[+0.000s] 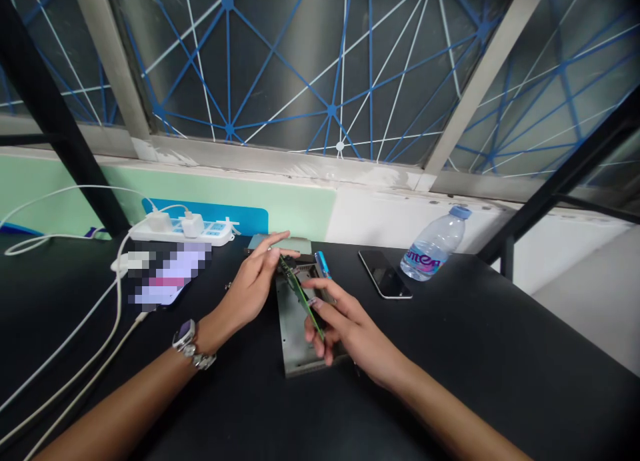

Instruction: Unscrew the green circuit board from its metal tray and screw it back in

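Observation:
A green circuit board [300, 294] stands tilted on edge over a flat grey metal case [294, 341] on the black table. My left hand [253, 284] pinches the board's far end with thumb and fingers, the index finger stretched out. My right hand [345, 324] grips the board's near end, fingers curled around it. A blue-handled tool [323, 264] lies just beyond my right hand. A watch sits on my left wrist [193, 344].
A dark phone [385, 274] and a lying water bottle [434, 244] are to the right. A white power strip [183, 229] with chargers and white cables [100, 314] lies at the left, beside a blurred object [163, 274]. The table's right edge [575, 327] drops off.

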`<action>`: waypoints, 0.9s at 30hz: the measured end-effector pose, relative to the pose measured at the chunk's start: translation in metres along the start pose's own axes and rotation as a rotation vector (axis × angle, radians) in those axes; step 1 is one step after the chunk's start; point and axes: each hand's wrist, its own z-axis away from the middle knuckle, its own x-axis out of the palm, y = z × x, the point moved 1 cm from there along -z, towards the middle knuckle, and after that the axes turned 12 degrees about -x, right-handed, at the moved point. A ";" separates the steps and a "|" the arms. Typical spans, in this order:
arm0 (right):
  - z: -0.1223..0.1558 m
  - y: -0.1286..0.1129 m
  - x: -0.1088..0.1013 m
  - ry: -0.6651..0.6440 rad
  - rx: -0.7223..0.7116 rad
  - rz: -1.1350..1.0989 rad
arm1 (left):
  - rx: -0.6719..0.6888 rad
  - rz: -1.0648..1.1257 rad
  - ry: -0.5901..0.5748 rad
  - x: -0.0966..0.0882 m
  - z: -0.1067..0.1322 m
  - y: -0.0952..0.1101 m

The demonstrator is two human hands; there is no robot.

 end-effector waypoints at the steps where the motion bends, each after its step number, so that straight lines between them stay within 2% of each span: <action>1: 0.001 -0.002 0.001 -0.030 -0.014 -0.039 | -0.041 0.043 -0.009 0.001 -0.001 -0.001; 5: 0.007 -0.005 0.007 -0.141 -0.152 -0.112 | -0.193 0.259 -0.023 0.005 -0.001 -0.003; 13: 0.011 0.005 0.014 -0.013 -0.275 -0.020 | -0.321 0.426 -0.112 0.017 0.003 0.002; 16: 0.010 -0.001 0.011 0.063 -0.355 -0.045 | -0.231 0.401 -0.130 0.019 0.007 0.001; 21: 0.008 -0.014 0.003 0.176 -0.441 -0.040 | 0.006 0.075 -0.392 0.012 0.014 0.003; 24: 0.007 -0.017 0.001 0.169 -0.450 -0.053 | 0.061 -0.127 -0.416 0.009 0.016 0.003; 27: 0.006 -0.016 -0.001 0.166 -0.443 -0.038 | 0.081 -0.183 -0.404 0.009 0.016 0.002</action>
